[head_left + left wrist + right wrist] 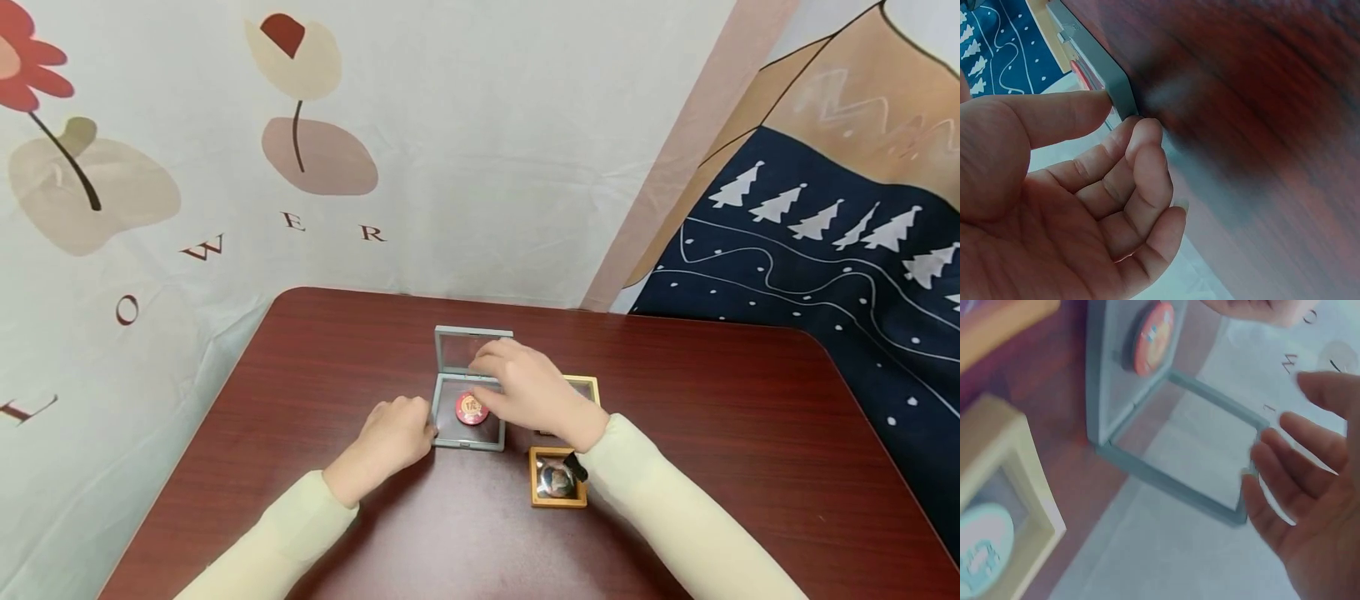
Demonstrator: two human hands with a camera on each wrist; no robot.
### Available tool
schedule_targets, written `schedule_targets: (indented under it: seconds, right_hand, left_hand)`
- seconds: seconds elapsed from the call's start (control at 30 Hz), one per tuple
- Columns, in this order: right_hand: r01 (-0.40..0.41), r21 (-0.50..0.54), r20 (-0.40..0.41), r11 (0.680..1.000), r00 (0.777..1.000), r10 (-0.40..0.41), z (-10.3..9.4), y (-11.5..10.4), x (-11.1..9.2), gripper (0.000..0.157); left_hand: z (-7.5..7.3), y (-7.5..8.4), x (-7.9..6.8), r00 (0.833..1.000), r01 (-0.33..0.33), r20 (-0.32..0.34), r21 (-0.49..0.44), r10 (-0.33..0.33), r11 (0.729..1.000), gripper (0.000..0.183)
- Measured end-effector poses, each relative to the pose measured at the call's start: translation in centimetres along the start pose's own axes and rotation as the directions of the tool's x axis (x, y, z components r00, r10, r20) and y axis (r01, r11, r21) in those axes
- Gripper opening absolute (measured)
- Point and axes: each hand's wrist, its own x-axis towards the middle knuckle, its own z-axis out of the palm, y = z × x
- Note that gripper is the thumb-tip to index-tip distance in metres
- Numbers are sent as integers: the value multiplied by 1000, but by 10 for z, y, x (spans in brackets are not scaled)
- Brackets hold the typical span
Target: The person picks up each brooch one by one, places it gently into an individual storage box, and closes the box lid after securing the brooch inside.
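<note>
A grey-blue hinged display case point(468, 446) lies on the table with its clear-windowed lid point(474, 331) raised at the back. Inside on the film rests a round red-and-gold chip point(471, 408). My left hand point(396, 429) pinches the case's near left corner; in the left wrist view the thumb point(1072, 115) lies on the edge and curled fingers meet the corner below. Over the right side of the case reaches my right hand point(536, 387). In the right wrist view its loosely bent fingers point(1266, 456) are at the lid's free edge, the thumb held apart.
Right of the case, partly behind the right hand, stands a pale yellow frame point(1041, 487) with a light blue round piece. Nearer me lies a small orange-yellow frame point(558, 502) holding a round piece. The dark red table point(360, 350) meets a printed cloth point(480, 167) behind.
</note>
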Motion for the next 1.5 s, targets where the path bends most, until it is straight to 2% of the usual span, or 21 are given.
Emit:
schedule_targets:
  seconds: [0.1,0.2,0.43,0.57,0.67,0.97,1.27,1.5]
  right_hand:
    - [-11,19,-77,1000,997,12,-9,5,-1,25]
    - [-56,38,-93,998,994,59,-14,11,-1,34]
    - [-188,65,-1,980,982,189,-12,24,-4,58]
    - [-226,68,44,972,974,223,-10,30,-5,63]
    - [-238,69,59,969,970,234,-8,34,-6,60]
    - [-190,46,35,981,981,189,-7,35,-13,45]
    - [-83,49,1,995,997,84,-11,25,-20,33]
    - [-38,-2,38,999,999,38,-10,16,-30,27]
  left_hand:
    - [-1,0,0,1000,6,16,-1,-6,1000,35]
    - [-1,1,1,1000,10,26,-1,-10,1000,36]
    - [-1,1,0,999,14,30,-8,-13,1000,38]
    - [0,0,0,1000,4,17,-8,-4,1000,39]
    - [1,-1,0,1000,-3,12,-7,3,1000,39]
    - [1,-1,1,1000,4,26,-25,-3,1000,40]
    - [1,-2,-1,999,20,27,-55,-19,998,40]
    - [1,-4,-2,1000,15,10,-80,-14,997,43]
